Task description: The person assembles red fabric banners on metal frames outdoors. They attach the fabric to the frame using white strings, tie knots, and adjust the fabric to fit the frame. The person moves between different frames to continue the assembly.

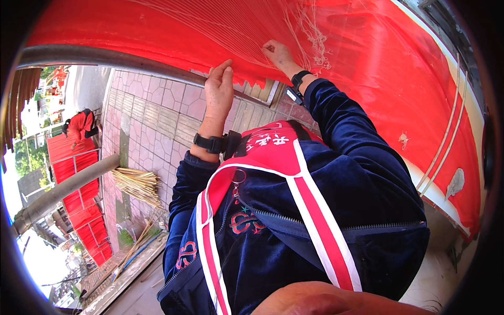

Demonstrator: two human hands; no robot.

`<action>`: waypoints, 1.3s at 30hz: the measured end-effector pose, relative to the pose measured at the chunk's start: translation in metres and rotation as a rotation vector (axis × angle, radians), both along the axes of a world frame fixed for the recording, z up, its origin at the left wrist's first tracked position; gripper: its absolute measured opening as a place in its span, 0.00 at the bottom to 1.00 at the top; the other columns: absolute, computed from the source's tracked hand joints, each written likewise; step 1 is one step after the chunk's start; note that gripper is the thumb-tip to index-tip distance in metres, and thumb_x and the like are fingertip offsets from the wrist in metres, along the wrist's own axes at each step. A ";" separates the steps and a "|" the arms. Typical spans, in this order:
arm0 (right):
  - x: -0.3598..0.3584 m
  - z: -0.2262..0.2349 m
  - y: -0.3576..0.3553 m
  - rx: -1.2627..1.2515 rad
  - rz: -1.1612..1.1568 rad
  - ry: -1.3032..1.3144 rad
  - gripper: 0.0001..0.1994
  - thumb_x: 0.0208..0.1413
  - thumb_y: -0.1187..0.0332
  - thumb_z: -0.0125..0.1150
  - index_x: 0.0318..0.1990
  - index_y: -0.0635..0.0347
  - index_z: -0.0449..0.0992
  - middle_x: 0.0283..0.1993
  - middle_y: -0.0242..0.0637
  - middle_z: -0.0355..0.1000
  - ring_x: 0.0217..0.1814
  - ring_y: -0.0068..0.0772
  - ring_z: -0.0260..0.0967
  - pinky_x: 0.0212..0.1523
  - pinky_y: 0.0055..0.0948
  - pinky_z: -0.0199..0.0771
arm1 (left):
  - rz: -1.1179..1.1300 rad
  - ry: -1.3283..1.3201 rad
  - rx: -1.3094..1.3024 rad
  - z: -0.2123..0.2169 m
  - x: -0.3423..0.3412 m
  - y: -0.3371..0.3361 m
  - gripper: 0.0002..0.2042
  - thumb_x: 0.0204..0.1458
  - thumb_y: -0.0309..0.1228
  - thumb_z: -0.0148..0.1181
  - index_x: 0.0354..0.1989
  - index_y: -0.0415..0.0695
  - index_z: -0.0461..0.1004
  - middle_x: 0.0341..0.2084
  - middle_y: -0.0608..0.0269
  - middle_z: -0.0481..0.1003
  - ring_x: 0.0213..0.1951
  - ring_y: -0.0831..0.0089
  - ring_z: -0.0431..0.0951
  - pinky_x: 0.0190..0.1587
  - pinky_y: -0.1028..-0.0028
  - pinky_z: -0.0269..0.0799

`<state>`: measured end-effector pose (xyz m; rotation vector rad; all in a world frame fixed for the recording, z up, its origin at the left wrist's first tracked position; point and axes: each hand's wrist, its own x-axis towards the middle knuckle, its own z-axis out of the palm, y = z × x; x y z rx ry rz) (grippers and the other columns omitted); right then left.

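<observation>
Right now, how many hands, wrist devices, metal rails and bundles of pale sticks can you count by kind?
Hands on the red sheet: 2, left hand and right hand
Black wrist devices: 2, left wrist device, right wrist device
Metal rails: 2, upper rail, lower rail
Stick bundles: 1, stick bundle
Total: 7

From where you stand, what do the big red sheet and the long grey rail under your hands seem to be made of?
The big red sheet looks like thin glossy paper or film: it shines and ripples, with a ragged lower edge. The long grey rail looks like dull metal tubing, round and smooth. The left hand rests on it.
</observation>
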<state>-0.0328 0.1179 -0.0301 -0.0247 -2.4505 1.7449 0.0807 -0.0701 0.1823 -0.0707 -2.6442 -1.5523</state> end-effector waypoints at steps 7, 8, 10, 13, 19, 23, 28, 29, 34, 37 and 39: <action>0.001 0.094 -0.012 -0.147 0.012 0.336 0.05 0.53 0.72 0.66 0.37 0.57 0.78 0.37 0.36 0.74 0.38 0.33 0.75 0.39 0.27 0.75 | 0.008 -0.058 0.032 0.005 0.004 0.002 0.15 0.63 0.31 0.52 0.52 0.35 0.76 0.44 0.58 0.77 0.48 0.74 0.73 0.53 0.76 0.66; 0.001 0.112 -0.013 -0.150 0.016 0.368 0.05 0.53 0.73 0.66 0.37 0.58 0.78 0.37 0.36 0.74 0.38 0.31 0.74 0.39 0.25 0.75 | 0.007 -0.056 0.025 0.005 0.005 0.002 0.15 0.63 0.31 0.52 0.52 0.35 0.76 0.44 0.58 0.77 0.48 0.74 0.73 0.53 0.76 0.66; 0.003 0.146 -0.015 -0.202 0.082 0.492 0.06 0.53 0.73 0.66 0.38 0.58 0.78 0.37 0.35 0.74 0.38 0.31 0.74 0.39 0.25 0.75 | 0.004 -0.024 0.002 0.006 0.005 0.003 0.15 0.63 0.31 0.51 0.52 0.35 0.76 0.43 0.58 0.77 0.47 0.74 0.73 0.53 0.76 0.66; 0.003 0.186 -0.018 -0.222 0.145 0.590 0.06 0.52 0.73 0.66 0.38 0.58 0.78 0.37 0.35 0.74 0.38 0.32 0.74 0.39 0.25 0.76 | 0.012 0.018 0.009 0.007 0.006 0.005 0.13 0.61 0.29 0.52 0.49 0.35 0.76 0.34 0.54 0.75 0.40 0.67 0.74 0.47 0.72 0.69; -0.003 0.212 -0.025 -0.068 0.182 0.669 0.07 0.53 0.74 0.66 0.39 0.59 0.78 0.37 0.35 0.73 0.37 0.30 0.73 0.39 0.23 0.74 | 0.010 0.026 -0.013 0.011 0.007 0.004 0.14 0.61 0.30 0.52 0.49 0.35 0.77 0.33 0.54 0.75 0.40 0.67 0.75 0.47 0.72 0.69; -0.006 0.210 -0.027 -0.004 0.158 0.727 0.07 0.52 0.75 0.66 0.39 0.60 0.78 0.37 0.36 0.72 0.37 0.31 0.72 0.39 0.24 0.74 | 0.011 0.029 -0.038 0.012 0.008 0.003 0.14 0.61 0.31 0.52 0.49 0.35 0.77 0.32 0.54 0.75 0.38 0.67 0.75 0.46 0.72 0.70; -0.008 0.208 -0.029 0.064 0.121 0.751 0.04 0.52 0.75 0.65 0.35 0.60 0.77 0.35 0.36 0.72 0.40 0.36 0.72 0.40 0.28 0.73 | 0.018 0.031 -0.008 0.009 0.010 0.004 0.13 0.61 0.31 0.53 0.48 0.36 0.77 0.31 0.54 0.75 0.37 0.67 0.76 0.44 0.71 0.70; -0.008 0.208 -0.029 0.066 0.106 0.764 0.04 0.52 0.75 0.65 0.35 0.60 0.77 0.34 0.36 0.72 0.40 0.37 0.72 0.40 0.29 0.73 | 0.020 0.035 -0.004 0.008 0.010 0.004 0.13 0.61 0.31 0.53 0.48 0.36 0.77 0.31 0.54 0.75 0.37 0.67 0.76 0.44 0.71 0.70; -0.007 0.208 -0.030 0.024 0.100 0.717 0.04 0.49 0.72 0.65 0.33 0.57 0.77 0.35 0.38 0.74 0.42 0.43 0.72 0.42 0.35 0.74 | 0.040 0.030 -0.012 0.005 0.009 0.001 0.13 0.61 0.30 0.53 0.48 0.35 0.77 0.32 0.55 0.75 0.38 0.69 0.76 0.45 0.72 0.70; -0.004 0.210 -0.028 0.043 0.098 0.745 0.04 0.51 0.74 0.65 0.34 0.60 0.77 0.35 0.37 0.73 0.41 0.39 0.72 0.41 0.31 0.74 | 0.011 0.048 0.049 0.004 0.008 0.000 0.13 0.61 0.30 0.53 0.48 0.35 0.77 0.33 0.55 0.75 0.39 0.69 0.76 0.46 0.73 0.70; -0.002 0.212 -0.026 0.062 0.098 0.756 0.05 0.51 0.74 0.65 0.35 0.60 0.77 0.36 0.37 0.73 0.41 0.38 0.72 0.41 0.30 0.73 | 0.021 0.031 0.056 0.003 0.009 0.000 0.13 0.61 0.30 0.53 0.48 0.35 0.77 0.34 0.56 0.75 0.39 0.70 0.75 0.46 0.73 0.69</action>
